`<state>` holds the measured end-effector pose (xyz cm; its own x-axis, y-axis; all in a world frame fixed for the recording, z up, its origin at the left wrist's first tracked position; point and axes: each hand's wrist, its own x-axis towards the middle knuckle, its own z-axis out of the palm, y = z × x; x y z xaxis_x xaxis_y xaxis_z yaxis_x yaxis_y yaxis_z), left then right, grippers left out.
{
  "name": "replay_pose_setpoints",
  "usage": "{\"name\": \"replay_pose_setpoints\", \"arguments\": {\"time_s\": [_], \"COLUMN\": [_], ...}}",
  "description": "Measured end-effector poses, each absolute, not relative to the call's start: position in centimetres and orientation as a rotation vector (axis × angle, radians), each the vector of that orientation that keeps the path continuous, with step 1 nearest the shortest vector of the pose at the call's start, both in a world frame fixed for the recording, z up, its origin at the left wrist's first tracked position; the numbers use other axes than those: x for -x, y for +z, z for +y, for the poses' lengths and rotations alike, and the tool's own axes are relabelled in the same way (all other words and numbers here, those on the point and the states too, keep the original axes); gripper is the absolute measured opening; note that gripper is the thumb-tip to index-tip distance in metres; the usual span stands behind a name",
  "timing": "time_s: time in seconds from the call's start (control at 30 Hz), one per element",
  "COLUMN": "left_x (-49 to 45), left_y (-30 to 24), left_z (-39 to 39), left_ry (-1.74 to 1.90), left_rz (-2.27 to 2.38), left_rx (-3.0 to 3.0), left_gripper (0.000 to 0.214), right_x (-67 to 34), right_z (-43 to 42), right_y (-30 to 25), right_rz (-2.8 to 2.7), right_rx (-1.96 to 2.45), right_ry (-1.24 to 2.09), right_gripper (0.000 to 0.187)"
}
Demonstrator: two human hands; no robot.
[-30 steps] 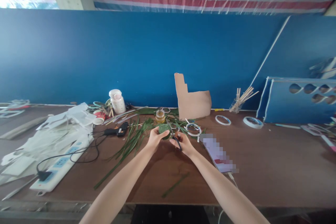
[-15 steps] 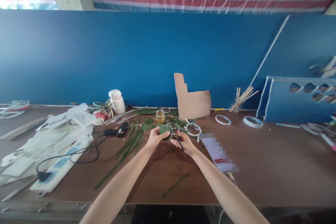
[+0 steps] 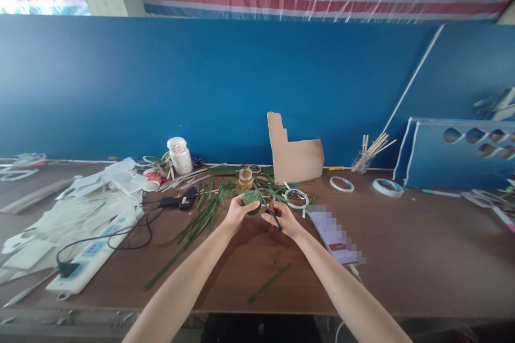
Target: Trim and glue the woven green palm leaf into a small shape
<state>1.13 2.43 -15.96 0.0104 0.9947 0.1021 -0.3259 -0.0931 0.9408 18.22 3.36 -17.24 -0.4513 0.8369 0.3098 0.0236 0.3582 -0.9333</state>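
Between thumb and fingers, my left hand (image 3: 238, 210) pinches a rounded green leaf (image 3: 252, 201). My right hand (image 3: 285, 218) is closed on a pair of scissors (image 3: 274, 216) with dark handles, their blades pointing up and left to the leaf's right edge. Whether the blades touch the leaf I cannot tell. Just beyond the leaf stands a small glass jar (image 3: 245, 178) of amber liquid. Long green leaf strips (image 3: 203, 214) lie to the left of my hands, and a single strip (image 3: 269, 283) rests nearer the front edge.
A black glue gun (image 3: 179, 199) and a white power strip (image 3: 94, 252) with a cord lie left, beside white scraps (image 3: 44, 230). Cut cardboard (image 3: 298, 158) leans on the blue wall. Tape rolls (image 3: 387, 187), wooden sticks (image 3: 374, 150) and a phone-like slab (image 3: 333, 236) are right.
The scissor handles look closer together than before. Both hands stay in nearly the same place, and the leaf is still in my left hand.
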Motion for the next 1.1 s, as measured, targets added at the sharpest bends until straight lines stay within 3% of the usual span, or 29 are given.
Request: {"name": "replay_pose_setpoints", "arguments": {"time_s": [0.73,1.1], "left_x": [-1.3,-1.4], "left_y": [-15.9,-15.5], "left_z": [2.6,2.4], "left_ry": [1.443,1.447], "left_rz": [0.961,0.971], "left_rx": [-1.025,-1.03], "left_gripper": [0.039,0.04], "right_x": [-18.2,-18.1], "right_z": [3.6,3.7], "right_y": [-18.0,-17.9], "right_rz": [-1.723,-1.707], "right_rx": [0.828,0.816], "right_ry": [1.195,1.181], "right_gripper": [0.032,0.037]}}
